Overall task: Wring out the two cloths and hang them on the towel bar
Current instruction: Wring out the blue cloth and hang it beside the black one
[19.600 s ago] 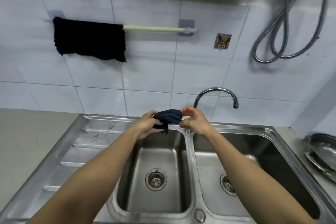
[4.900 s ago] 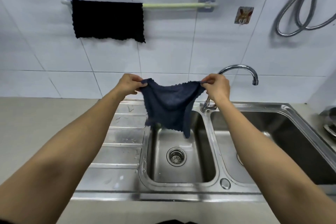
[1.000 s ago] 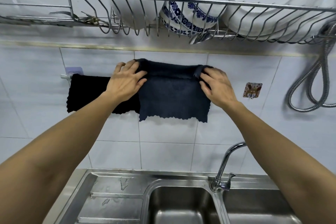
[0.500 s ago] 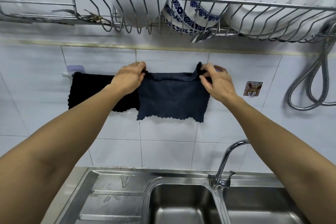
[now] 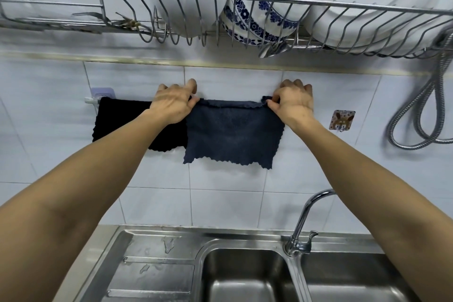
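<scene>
A dark blue cloth hangs spread flat over the towel bar on the tiled wall. My left hand pinches its top left corner and my right hand pinches its top right corner. A black cloth hangs on the same bar to the left, its right part behind my left wrist and the blue cloth's edge. Only the bar's left end and its purple wall mount show; the rest is covered by the cloths and hands.
A wire dish rack with white and blue-patterned bowls hangs just above my hands. A steel double sink with a curved tap lies below. A coiled metal hose and a small wall hook are to the right.
Over the last second both hands shifted from flat on the blue cloth to pinching its top corners and drew it straighter along the bar. Earlier it was wrung and unfolded over the sink.
</scene>
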